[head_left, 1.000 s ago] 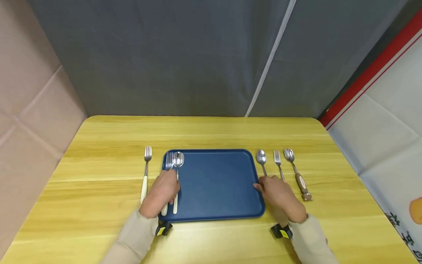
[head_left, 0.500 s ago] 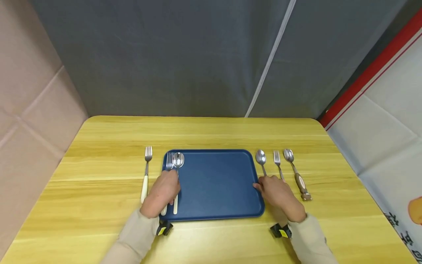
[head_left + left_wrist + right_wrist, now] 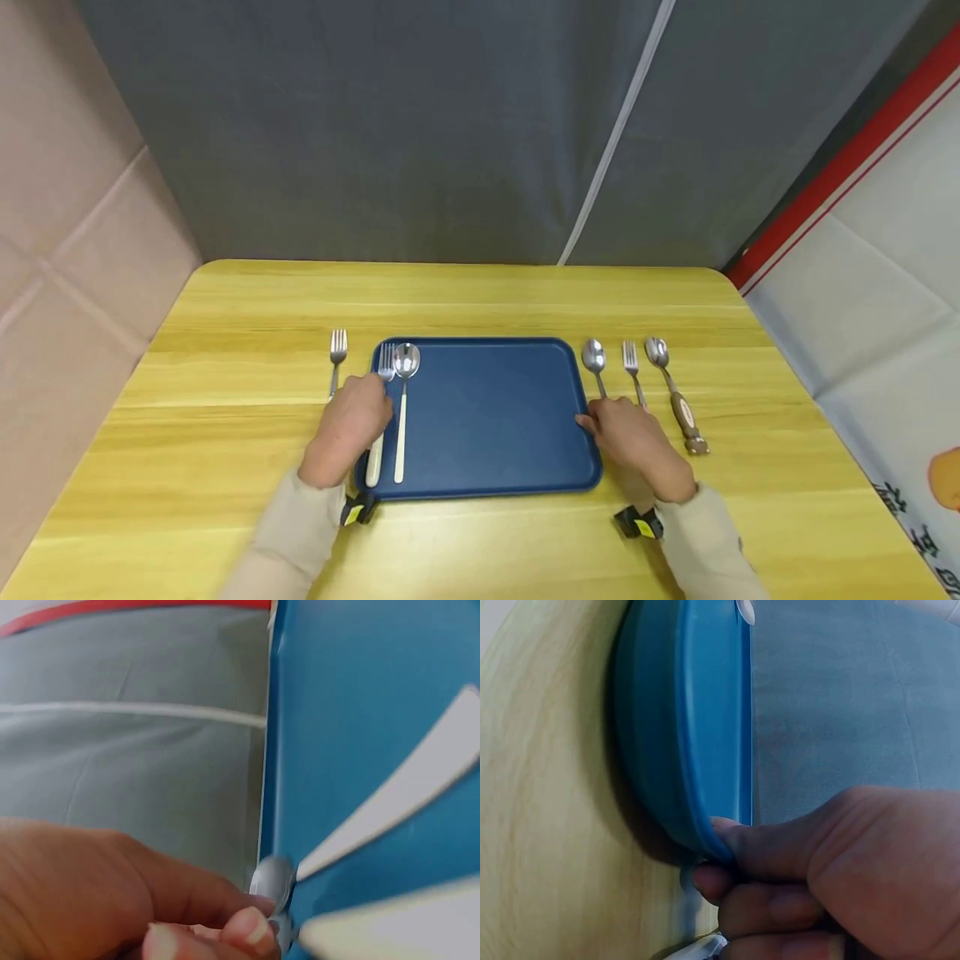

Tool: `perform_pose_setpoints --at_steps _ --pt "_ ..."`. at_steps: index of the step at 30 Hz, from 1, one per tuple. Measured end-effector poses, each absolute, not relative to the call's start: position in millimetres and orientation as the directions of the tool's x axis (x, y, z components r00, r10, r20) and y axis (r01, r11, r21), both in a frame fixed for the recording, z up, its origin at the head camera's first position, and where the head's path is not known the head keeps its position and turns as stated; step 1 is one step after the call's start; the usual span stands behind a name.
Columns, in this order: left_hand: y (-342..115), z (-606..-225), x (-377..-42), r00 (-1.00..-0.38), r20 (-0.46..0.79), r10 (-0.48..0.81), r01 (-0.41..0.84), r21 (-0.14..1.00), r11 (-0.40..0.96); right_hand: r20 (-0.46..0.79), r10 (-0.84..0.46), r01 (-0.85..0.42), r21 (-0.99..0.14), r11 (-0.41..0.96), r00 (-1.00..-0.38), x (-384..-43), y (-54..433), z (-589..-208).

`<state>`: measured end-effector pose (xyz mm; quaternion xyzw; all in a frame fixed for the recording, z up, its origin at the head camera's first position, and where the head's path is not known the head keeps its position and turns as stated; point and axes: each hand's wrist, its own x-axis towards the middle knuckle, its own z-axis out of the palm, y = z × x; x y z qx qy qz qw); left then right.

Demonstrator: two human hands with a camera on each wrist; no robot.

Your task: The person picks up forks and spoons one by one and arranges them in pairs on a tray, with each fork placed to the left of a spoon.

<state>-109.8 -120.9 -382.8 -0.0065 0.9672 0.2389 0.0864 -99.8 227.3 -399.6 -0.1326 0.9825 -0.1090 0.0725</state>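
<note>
In the head view, my right hand (image 3: 633, 437) pinches the right rim of a dark blue tray (image 3: 495, 417); the right wrist view shows my thumb over the edge and curled fingers below. My left hand (image 3: 348, 421) hovers over the tray's left edge with loosely bent fingers. Under it lies a fork (image 3: 374, 467) with a cream handle, its middle hidden by the hand. Beside that fork rests a cream-handled spoon (image 3: 400, 437). Left of the tray is another fork (image 3: 338, 346), its lower part covered by my left hand. The left wrist view shows my fingertips close to the cutlery heads.
Right of the tray lie a spoon (image 3: 594, 357), a small fork (image 3: 631, 358) and a spoon with a brown bear-shaped handle (image 3: 686, 417); my right hand hides the first two handles. A grey curtain (image 3: 375, 133) stands behind the wooden table (image 3: 480, 300).
My left hand has shifted left and slightly away from me, off the spoon; fork and spoon have stayed in place on the tray. My right hand has kept still on the rim.
</note>
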Motion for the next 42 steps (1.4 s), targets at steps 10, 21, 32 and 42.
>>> perform_pose_setpoints --at_steps 10,21,32,42 --pt "-155.1 -376.7 -113.3 -0.974 -0.215 -0.069 -0.163 0.458 0.874 -0.125 -0.270 -0.235 -0.236 0.943 -0.955 -97.7 226.3 -398.6" --pt "-190.4 -373.0 -111.0 -0.947 -0.306 -0.099 -0.235 0.449 0.862 -0.140 -0.275 -0.236 -0.243 0.941 -0.951 -97.6 226.8 -397.0" --pt "-191.9 -376.2 -112.8 -0.921 -0.384 -0.069 -0.253 0.453 0.855 -0.143 -0.264 -0.224 -0.248 0.943 -0.954 -97.8 226.4 -397.8" --pt "-189.2 -383.1 -113.7 -0.921 -0.388 -0.025 -0.223 0.473 0.852 -0.136 -0.255 -0.219 -0.235 0.947 -0.957 -98.2 225.9 -398.3"
